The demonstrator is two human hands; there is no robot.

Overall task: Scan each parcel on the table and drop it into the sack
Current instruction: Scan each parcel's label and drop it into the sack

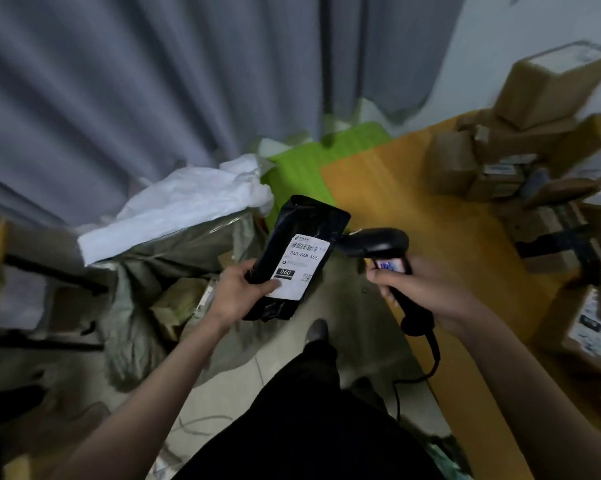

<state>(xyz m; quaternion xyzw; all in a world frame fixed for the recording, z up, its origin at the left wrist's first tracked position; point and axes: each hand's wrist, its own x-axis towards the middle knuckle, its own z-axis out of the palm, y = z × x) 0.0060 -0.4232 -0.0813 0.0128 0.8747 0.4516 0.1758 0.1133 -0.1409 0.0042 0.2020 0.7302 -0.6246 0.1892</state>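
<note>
Gripping a glossy black parcel point(294, 258), white-labelled: left hand point(238, 292); right hand point(427, 289) clutching scanner point(378, 242).

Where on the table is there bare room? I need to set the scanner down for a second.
The orange table is bare along its near-left part, between the green sheet and the cardboard boxes. The right side and far corner are crowded with stacked boxes. The scanner in the right hand hovers by that patch.

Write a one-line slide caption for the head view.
Left hand holds a black plastic mailer with white label while right hand aims a black handheld barcode scanner at it.
</note>
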